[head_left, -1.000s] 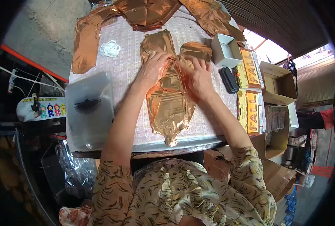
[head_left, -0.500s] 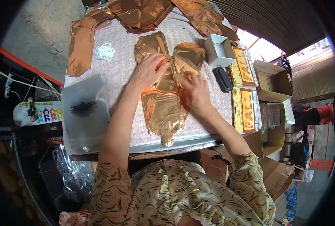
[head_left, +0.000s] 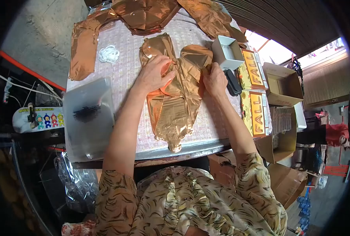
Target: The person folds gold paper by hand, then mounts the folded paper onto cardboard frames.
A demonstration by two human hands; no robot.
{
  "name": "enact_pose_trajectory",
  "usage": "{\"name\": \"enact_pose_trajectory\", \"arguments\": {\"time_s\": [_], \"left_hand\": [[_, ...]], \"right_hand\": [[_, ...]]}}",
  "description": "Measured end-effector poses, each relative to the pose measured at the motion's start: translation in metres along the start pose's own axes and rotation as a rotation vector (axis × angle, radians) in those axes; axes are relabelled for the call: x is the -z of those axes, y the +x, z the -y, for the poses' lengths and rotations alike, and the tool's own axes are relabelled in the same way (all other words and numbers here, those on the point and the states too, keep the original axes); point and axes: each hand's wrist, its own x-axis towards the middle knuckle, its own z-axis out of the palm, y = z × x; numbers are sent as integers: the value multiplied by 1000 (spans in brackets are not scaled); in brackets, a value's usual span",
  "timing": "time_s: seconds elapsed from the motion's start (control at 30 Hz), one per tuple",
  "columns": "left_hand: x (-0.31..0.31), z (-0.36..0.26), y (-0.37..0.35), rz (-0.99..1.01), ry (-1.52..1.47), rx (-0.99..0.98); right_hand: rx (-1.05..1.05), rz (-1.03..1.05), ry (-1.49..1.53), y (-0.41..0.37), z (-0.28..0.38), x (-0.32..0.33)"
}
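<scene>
Rightward shift of my right hand, fingers now closed on the copper foil's right edge, mid-table; farther, my left hand presses, open. Apparent step: spreading; next move needs gentle, even tension.

"FALL" stands in large capitals on the upper orange packet and again on the lower orange packet, both at the worktop's right edge. The skateboard's small lettering is unclear.
</scene>
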Motion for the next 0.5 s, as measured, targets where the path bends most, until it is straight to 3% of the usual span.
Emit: {"name": "enact_pose_trajectory", "arguments": {"time_s": [0.17,0.3,0.37,0.43,0.5], "left_hand": [[-1,-1,-3,-10,27,5],[-6,2,-3,-30,86,-24],[-3,0,-3,17,108,-20],[-6,4,0,63,135,-20],[-23,19,2,-32,-428,31]], "right_hand": [[51,-51,195,7,18,11],[231,-85,426,7,61,22],[231,146,392,2,87,34],[355,534,1158,-11,98,34],[323,614,1260,-7,77,28]]}}
